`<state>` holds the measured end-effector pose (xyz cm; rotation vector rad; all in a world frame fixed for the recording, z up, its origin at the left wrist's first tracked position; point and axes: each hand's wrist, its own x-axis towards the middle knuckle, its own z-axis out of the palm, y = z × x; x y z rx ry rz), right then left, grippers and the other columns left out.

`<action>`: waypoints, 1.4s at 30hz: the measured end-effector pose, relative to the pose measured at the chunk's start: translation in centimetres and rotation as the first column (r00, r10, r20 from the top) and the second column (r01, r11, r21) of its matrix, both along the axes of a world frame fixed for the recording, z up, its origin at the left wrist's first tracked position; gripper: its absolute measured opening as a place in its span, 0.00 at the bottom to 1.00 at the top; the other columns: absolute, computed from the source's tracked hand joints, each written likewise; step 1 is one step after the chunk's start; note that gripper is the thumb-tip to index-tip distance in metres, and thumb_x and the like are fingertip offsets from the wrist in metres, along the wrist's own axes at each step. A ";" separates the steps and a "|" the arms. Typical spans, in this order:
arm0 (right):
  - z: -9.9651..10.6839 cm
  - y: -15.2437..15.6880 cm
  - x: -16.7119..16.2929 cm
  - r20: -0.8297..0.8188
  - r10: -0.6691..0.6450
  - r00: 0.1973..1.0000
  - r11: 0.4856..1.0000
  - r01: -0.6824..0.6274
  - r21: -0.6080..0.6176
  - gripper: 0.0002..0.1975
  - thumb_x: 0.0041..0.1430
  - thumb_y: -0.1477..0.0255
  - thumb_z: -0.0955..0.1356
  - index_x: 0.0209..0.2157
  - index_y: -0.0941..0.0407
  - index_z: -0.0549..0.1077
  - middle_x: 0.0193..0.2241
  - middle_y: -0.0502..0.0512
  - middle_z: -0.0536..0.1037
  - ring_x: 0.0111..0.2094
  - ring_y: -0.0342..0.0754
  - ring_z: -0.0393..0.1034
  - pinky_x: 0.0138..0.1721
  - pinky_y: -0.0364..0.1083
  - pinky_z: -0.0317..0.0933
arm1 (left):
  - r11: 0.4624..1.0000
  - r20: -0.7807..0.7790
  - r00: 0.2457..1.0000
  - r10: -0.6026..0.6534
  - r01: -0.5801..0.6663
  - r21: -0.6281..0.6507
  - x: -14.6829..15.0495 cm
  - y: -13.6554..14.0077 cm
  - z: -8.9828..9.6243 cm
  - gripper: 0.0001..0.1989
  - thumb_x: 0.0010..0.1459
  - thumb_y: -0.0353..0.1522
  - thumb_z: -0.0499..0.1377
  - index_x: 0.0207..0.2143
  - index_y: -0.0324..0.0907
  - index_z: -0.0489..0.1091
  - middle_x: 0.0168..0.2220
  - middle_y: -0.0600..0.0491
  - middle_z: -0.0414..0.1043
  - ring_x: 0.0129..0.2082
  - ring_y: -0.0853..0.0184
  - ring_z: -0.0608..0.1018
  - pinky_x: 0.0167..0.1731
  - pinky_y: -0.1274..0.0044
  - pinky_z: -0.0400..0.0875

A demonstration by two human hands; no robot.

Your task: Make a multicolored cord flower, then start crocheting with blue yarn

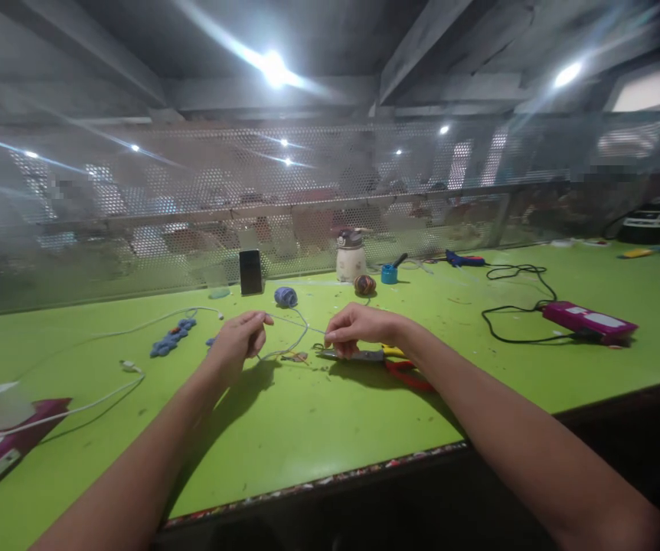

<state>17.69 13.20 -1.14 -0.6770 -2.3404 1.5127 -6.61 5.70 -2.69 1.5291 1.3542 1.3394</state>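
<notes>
A thin strand of blue-grey yarn [298, 323] runs between my two hands, above the green table. My left hand [242, 335] is closed, pinching one end of it. Fingers bent together, my right hand [358, 327] pinches the strand's other side. Below it lie scissors [407, 373] with red and yellow handles, their blades partly behind my fingers. A ball of blue yarn [285, 297] rests beyond my hands, with a loop trailing from it. Left of my left hand lies a knobbly blue crocheted strip [174, 338]; a small blue piece is partly hidden behind that hand.
At the back stand a black phone [250, 272], a pale bottle [351, 259], a multicoloured yarn ball [365, 285] and a small blue pot [389, 274]. Magenta power strips [589, 323] with cables lie right and left. A blue glue gun [465, 260] sits near the perforated screen [307, 184].
</notes>
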 end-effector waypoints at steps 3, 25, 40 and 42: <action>0.0 -0.2 -0.2 -0.060 -0.002 0.998 1.000 0.002 0.005 0.11 0.53 0.67 0.70 0.30 0.62 0.76 0.17 0.50 0.75 0.17 0.38 0.66 0.22 0.40 0.61 | 0.995 -0.247 0.968 -0.032 0.008 -0.100 0.1 0.5 -0.6 0.14 0.55 0.40 0.54 0.27 0.39 0.71 0.14 0.57 0.62 0.14 0.72 0.62 0.17 0.80 0.54; 0.1 -1.4 -1.3 -0.283 -0.209 0.936 0.977 0.210 -0.027 0.12 0.49 0.66 0.70 0.26 0.63 0.76 0.14 0.49 0.73 0.12 0.35 0.57 0.15 0.37 0.51 | 0.919 0.114 0.943 -0.312 0.330 -0.217 4.1 -1.6 -0.2 0.16 0.55 0.42 0.59 0.32 0.36 0.72 0.14 0.59 0.60 0.14 0.77 0.57 0.16 0.82 0.48; -1.5 -3.2 -3.3 -0.111 -0.175 0.978 0.984 0.177 0.010 0.08 0.50 0.75 0.68 0.20 0.62 0.74 0.13 0.49 0.71 0.13 0.37 0.59 0.18 0.38 0.54 | 0.956 0.511 0.846 -0.150 0.256 -0.143 2.9 -0.9 -0.2 0.08 0.50 0.32 0.64 0.30 0.34 0.75 0.27 0.52 0.71 0.27 0.74 0.71 0.27 0.83 0.65; -2.0 -3.8 -3.9 -0.119 -0.159 0.980 0.987 0.162 0.014 0.09 0.50 0.76 0.67 0.18 0.61 0.72 0.13 0.48 0.70 0.14 0.37 0.60 0.19 0.38 0.55 | 0.945 0.512 0.840 -0.180 0.292 -0.145 2.9 -0.9 -0.4 0.09 0.51 0.32 0.64 0.31 0.34 0.76 0.27 0.51 0.71 0.28 0.74 0.71 0.27 0.83 0.65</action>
